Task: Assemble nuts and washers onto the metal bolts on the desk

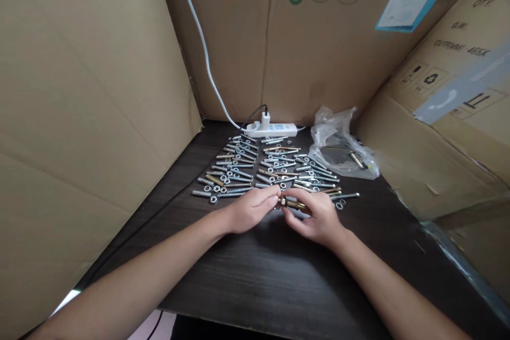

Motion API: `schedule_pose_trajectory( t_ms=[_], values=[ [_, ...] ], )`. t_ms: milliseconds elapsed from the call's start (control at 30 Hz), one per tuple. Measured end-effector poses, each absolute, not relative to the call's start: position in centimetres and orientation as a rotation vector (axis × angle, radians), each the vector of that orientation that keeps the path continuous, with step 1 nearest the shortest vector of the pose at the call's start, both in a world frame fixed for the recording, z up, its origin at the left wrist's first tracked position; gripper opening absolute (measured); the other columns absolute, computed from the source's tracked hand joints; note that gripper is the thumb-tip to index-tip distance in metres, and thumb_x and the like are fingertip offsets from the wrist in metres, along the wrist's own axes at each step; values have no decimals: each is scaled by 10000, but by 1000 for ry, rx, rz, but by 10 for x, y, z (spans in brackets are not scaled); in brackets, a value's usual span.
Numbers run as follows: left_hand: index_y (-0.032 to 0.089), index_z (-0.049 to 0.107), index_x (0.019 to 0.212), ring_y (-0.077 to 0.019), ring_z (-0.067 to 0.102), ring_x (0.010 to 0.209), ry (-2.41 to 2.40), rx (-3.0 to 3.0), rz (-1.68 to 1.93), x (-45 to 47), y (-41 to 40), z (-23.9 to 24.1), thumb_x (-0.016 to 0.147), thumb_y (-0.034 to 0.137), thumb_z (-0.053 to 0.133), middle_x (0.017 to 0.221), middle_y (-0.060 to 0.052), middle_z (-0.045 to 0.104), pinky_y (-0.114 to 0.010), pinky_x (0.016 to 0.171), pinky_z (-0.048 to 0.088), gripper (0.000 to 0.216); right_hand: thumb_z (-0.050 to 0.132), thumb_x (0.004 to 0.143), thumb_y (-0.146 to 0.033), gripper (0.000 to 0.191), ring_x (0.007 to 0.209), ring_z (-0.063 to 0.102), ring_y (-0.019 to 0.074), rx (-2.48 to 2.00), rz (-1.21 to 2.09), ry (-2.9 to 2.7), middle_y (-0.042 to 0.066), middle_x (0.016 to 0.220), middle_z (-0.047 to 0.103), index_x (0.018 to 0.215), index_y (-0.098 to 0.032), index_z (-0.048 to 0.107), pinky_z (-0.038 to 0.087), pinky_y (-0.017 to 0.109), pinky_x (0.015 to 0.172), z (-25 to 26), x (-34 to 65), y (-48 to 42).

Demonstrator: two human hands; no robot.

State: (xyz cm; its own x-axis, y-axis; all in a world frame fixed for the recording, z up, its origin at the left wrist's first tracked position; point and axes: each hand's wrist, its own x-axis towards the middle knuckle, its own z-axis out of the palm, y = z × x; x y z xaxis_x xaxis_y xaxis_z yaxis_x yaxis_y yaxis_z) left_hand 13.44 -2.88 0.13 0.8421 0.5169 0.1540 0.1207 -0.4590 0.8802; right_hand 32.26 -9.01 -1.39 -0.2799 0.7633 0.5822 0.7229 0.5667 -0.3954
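Centre of frame: I see my left hand (251, 210) curled, fingertips pinching one end of a brass-coloured bolt (294, 203); my right hand (315, 219) closes around its shaft. Rows of bolts and washers (255, 169) lie just above on the dark table (255, 281), with a plastic bag (340, 150) at right of centre.

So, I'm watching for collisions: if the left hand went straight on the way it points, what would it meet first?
The brass-coloured bolt: the left hand points right at it, seemingly touching its end, with the right hand just behind.
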Motion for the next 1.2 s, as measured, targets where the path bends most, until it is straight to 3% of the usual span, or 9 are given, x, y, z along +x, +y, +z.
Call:
schedule_pose_trajectory(
  t_ms=[233,400,500,700,833,967,1200],
  values=[
    [163,441,758,-119,428,679,477,1991,536,137,-28,0,957,297,284,720,9,454,-257,671,373,287,580,793,-218,254,518,620,106,-1166,68,-2019,12,782,723,1045,-206,595,462,217,545,-16,322,-90],
    [177,463,923,-113,432,683,594,2077,683,135,-29,0,904,239,388,770,15,474,-240,641,374,99,590,794,-280,193,501,606,118,-1246,83,-2032,25,725,708,962,-188,610,447,230,528,-15,322,-90],
    [187,461,956,-111,425,645,577,2152,668,133,-29,0,878,227,417,755,18,478,-241,617,374,98,584,794,-299,186,472,581,113,-1261,93,-2018,22,690,696,940,-187,611,441,230,516,-15,323,-89],
    [183,471,969,-149,503,807,558,2208,649,133,-28,-1,901,200,347,898,-28,548,-289,765,414,142,587,790,-290,209,493,586,112,-1246,106,-2018,16,691,689,974,-192,609,442,222,519,-16,324,-89],
    [180,468,964,-141,511,796,544,2197,623,134,-28,-2,913,208,346,884,-18,543,-278,767,416,135,582,795,-288,199,459,559,108,-1244,143,-2031,-9,599,641,967,-191,603,424,219,498,-14,324,-90],
    [183,473,982,-152,515,822,534,2191,574,134,-28,0,941,256,306,906,-27,550,-290,794,415,187,564,815,-289,199,460,541,100,-1223,186,-2035,-3,633,643,986,-187,578,409,217,494,-13,323,-91],
    [176,483,887,-130,491,747,479,2173,516,133,-29,5,962,270,300,809,-2,526,-255,729,384,219,527,848,-268,164,408,449,95,-1188,230,-2059,-57,502,483,980,-174,555,329,228,459,-13,325,-95]
  ],
)
